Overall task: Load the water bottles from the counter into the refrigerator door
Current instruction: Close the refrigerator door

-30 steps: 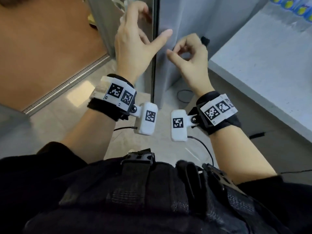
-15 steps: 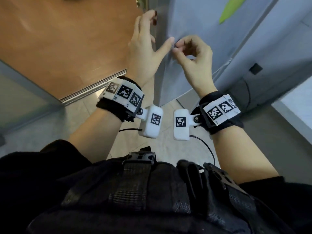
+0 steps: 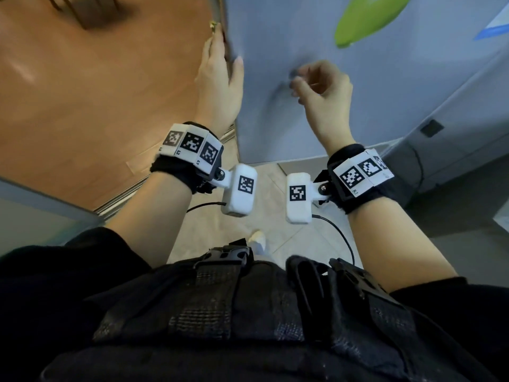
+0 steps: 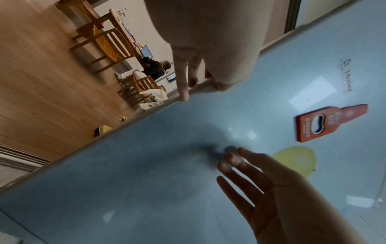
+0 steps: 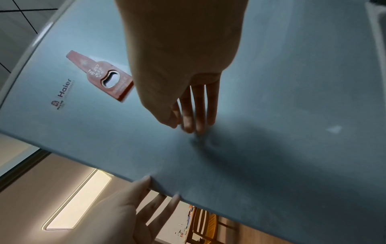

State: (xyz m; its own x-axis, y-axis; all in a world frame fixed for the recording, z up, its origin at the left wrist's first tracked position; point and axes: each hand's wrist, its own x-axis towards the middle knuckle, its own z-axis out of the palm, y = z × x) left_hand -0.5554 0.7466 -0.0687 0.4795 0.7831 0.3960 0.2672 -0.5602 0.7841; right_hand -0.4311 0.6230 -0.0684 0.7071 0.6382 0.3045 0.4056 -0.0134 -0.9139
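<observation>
Refrigerator door (image 3: 316, 37): pale blue-grey panel filling the upper centre and upper right of the head view; it also fills most of both wrist views. Brand lettering shows at the right edge of the left wrist view.

Left hand (image 3: 217, 78): upper centre of the head view, at the door's left edge. Fingers (image 4: 183, 85) are hooked over that edge, with the thumb (image 3: 238, 62) lying flat on the door's front face. In the right wrist view the same hand appears at bottom centre, fingertips curled round the edge.

Right hand (image 3: 325, 89): just right of the left hand in the head view, in front of the door face. Fingers are loosely bent and slightly apart, holding nothing. In the right wrist view the fingertips (image 5: 198, 122) point at the panel; whether they touch it cannot be told, as the area is blurred.

Bottle opener magnet (image 4: 330, 123): orange, bottle-shaped, stuck to the door at centre right of the left wrist view.

Green magnet (image 3: 366, 17): rounded, upper right of the head view, on the door.

Wooden floor (image 3: 96, 92): upper left of the head view.

Wooden chairs (image 4: 104, 43): upper left of the left wrist view.

Water bottles: not in any view.
</observation>
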